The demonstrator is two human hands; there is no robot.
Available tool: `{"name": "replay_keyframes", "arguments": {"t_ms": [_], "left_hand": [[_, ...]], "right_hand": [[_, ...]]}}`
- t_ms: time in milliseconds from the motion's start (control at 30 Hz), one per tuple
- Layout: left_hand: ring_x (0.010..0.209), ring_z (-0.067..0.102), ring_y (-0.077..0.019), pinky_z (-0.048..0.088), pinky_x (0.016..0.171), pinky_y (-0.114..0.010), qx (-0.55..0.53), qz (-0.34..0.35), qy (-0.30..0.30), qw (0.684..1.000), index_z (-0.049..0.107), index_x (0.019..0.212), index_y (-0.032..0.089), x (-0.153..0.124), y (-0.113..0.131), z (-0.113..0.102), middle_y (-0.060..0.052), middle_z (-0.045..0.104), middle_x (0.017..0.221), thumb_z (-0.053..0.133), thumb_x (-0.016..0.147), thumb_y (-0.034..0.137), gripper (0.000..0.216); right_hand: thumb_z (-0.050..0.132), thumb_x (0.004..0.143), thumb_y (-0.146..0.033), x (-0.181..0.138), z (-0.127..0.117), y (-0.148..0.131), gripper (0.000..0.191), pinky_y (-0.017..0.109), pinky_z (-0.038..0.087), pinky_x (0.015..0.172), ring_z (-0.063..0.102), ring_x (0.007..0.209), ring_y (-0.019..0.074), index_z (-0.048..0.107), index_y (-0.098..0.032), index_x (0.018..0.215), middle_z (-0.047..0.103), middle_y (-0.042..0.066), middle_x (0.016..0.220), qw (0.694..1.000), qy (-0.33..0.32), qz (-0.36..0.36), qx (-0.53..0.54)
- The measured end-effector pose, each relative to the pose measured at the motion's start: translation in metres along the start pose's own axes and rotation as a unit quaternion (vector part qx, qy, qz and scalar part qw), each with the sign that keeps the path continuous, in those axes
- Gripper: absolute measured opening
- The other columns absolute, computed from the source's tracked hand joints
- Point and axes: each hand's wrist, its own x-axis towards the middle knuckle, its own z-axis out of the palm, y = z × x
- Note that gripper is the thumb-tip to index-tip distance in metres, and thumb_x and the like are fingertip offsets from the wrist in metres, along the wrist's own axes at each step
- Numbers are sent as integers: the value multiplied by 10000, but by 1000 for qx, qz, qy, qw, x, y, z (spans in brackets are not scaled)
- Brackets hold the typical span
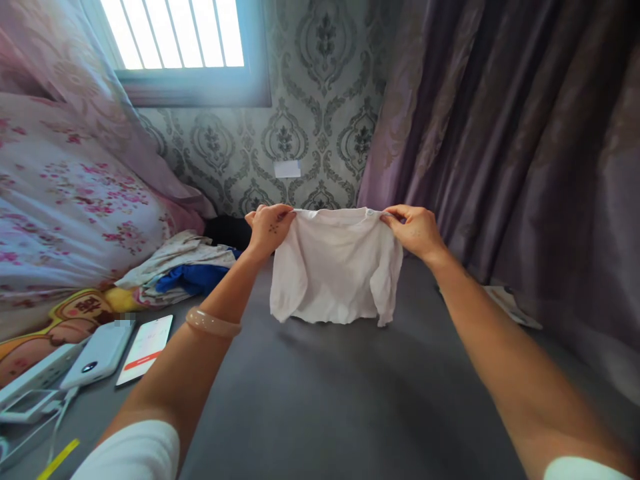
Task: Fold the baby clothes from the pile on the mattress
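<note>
A small white long-sleeved shirt hangs stretched between my two hands, its neckline up and both sleeves drooping at the sides. My left hand pinches one shoulder between thumb and fingers. At the opposite shoulder, beside a small button near the collar, my right hand grips the cloth the same way. The shirt's lower hem hangs close to the dark grey sheet; whether it touches, I cannot tell.
On the left lie a lit phone, a white power bank, a power strip with cables, and a heap of clothes. Curtains line the right side, with papers below. A patterned wall stands ahead.
</note>
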Motion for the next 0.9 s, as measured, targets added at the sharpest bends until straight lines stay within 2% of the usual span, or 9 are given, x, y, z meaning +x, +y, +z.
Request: {"name": "replay_keyframes", "arguments": {"t_ms": [67, 133, 200, 333, 500, 600, 733, 800, 900], "left_hand": [[945, 579, -266, 311, 936, -434, -19, 1, 36, 999, 731, 879, 238, -2, 6, -5, -48, 680, 771, 593, 818, 362, 195], [1041, 537, -268, 312, 942, -418, -52, 13, 91, 994, 710, 956, 256, -3, 16, -12, -56, 690, 873, 549, 863, 373, 220], [1116, 491, -268, 299, 957, -415, -79, 41, 102, 991, 691, 1004, 269, -3, 24, -16, -62, 688, 979, 515, 894, 369, 230], [1076, 503, -274, 258, 967, -435, -65, 59, 42, 995, 705, 932, 261, -2, 19, -8, -56, 694, 955, 540, 873, 344, 193], [1045, 511, -274, 239, 964, -444, -35, 20, 68, 997, 706, 932, 258, 0, 5, 1, -47, 696, 929, 535, 876, 349, 201], [1036, 503, -263, 224, 972, -443, -47, 35, 79, 995, 697, 941, 243, 4, 14, -8, -47, 687, 939, 548, 885, 345, 189], [1075, 466, -248, 194, 1000, -442, -47, 72, 157, 984, 679, 1033, 224, 7, 29, -19, -51, 666, 1005, 493, 937, 372, 256], [1043, 474, -242, 186, 1001, -448, -44, 78, 115, 989, 691, 984, 228, 7, 27, -17, -37, 670, 944, 528, 919, 368, 224], [959, 494, -224, 210, 981, -454, -36, 46, 40, 998, 703, 909, 222, 7, 13, -8, -12, 673, 837, 589, 874, 331, 162]], "right_hand": [[573, 859, -531, 0, -4, -2, 351, 344, 469, 739, 657, 765, 218, 757, -238, 909, 734, 35, 800, 999, 35, -8, 2], [517, 901, -513, 1, -8, -7, 363, 352, 464, 780, 656, 867, 235, 744, -241, 980, 741, 56, 920, 994, 107, -16, -8], [480, 926, -503, 3, -11, -11, 368, 361, 452, 818, 641, 937, 243, 730, -252, 1028, 733, 66, 994, 988, 149, -22, -25], [529, 903, -500, 5, -4, -10, 326, 366, 449, 786, 651, 818, 228, 738, -258, 968, 737, 50, 869, 996, 78, -28, -31], [553, 894, -482, 3, 2, -1, 302, 364, 454, 742, 659, 781, 229, 736, -248, 954, 736, 50, 848, 996, 80, -18, -16], [549, 899, -488, 6, -6, -6, 304, 380, 456, 746, 661, 820, 252, 731, -252, 960, 739, 65, 888, 995, 91, -19, -20], [467, 944, -490, 8, -17, -18, 335, 414, 450, 794, 637, 953, 289, 707, -287, 1059, 734, 74, 938, 992, 126, -18, -25], [486, 940, -478, 7, -17, -21, 310, 410, 440, 825, 638, 902, 268, 715, -297, 1044, 737, 57, 899, 995, 90, -31, -32], [577, 903, -431, 4, -11, -17, 241, 375, 416, 869, 616, 746, 199, 746, -269, 963, 742, 32, 825, 997, 30, -53, -57]]}}
